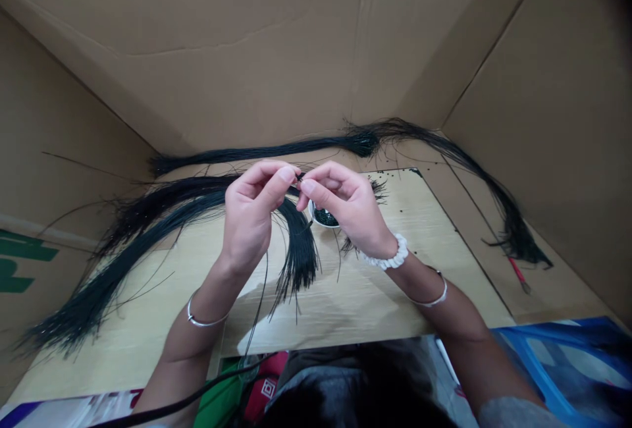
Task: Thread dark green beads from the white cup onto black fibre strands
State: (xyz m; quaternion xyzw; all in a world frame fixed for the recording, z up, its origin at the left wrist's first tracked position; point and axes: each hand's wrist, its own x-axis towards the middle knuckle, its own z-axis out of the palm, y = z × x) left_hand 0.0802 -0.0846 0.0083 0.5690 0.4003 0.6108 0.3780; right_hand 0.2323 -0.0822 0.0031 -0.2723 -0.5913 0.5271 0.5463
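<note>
- Cardboard wall (197, 53) behind pale wood-look table (409, 283)
- Long black strands (301, 250) lie in bundles across table, some draping below hands
- Left hand (251, 214), right hand (345, 207): both nearly closed, fingertips pinching strands together
- Small white bowl (311, 212) of black beads just below hands

One head-worn camera looks forward and down from just above the person. It sits close over the left hand (249, 217) and right hand (345, 207), facing the table (395, 296) below.

Nothing fully legible. Green printing (24, 262) low on the left cardboard wall (59, 151): large shapes, cut off by the picture's edge, letters uncertain. Red fabric (257, 392) at the bottom edge: white diamond-shaped mark, unreadable.
</note>
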